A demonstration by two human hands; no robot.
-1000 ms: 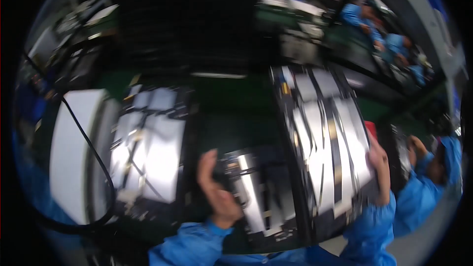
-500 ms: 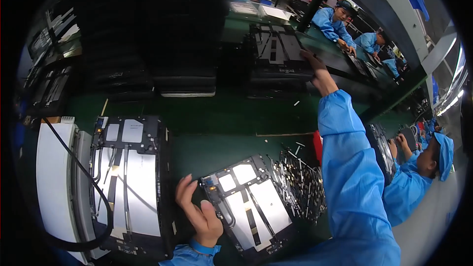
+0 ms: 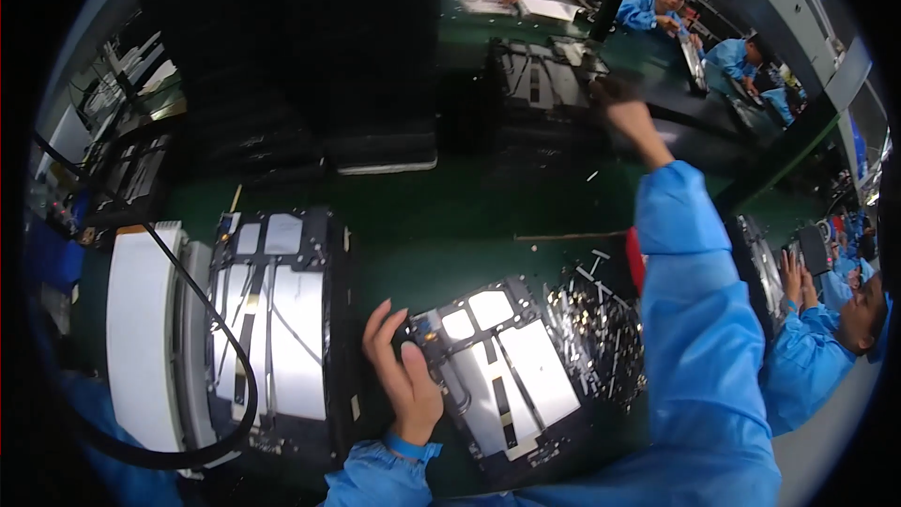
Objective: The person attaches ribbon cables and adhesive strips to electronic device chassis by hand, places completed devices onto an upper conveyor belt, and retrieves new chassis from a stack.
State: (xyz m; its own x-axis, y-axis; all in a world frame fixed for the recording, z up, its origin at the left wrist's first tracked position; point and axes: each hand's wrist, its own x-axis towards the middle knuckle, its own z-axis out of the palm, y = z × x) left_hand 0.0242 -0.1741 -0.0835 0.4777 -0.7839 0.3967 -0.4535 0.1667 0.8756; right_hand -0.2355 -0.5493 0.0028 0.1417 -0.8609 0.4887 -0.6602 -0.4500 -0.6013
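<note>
My left hand (image 3: pixel 409 383) is open, fingers apart and slightly curled, beside the upper left corner of a flat device panel (image 3: pixel 511 385). That panel has a black frame, silver plates and dark strips, and lies tilted on the green bench. I cannot tell whether the thumb touches its edge. My right arm stretches far forward. My right hand (image 3: pixel 627 113) is at the right edge of a stack of similar panels (image 3: pixel 535 80); its fingers are dark and blurred, so their grip does not show. Right of the near panel lies a heap of small metallic strips (image 3: pixel 601 338).
Another panel (image 3: pixel 272 319) lies at left, beside white upright slabs (image 3: pixel 145 338) crossed by a black cable (image 3: pixel 202 296). Tall dark stacks (image 3: pixel 291 66) stand behind. A red object (image 3: pixel 636 258) is by my right sleeve. Co-workers in blue (image 3: pixel 817 347) sit at right and beyond.
The whole view has shifted slightly. My right hand has moved a little farther forward along the far stack's edge. My left hand stays beside the near panel's corner, thumb closer to it.
</note>
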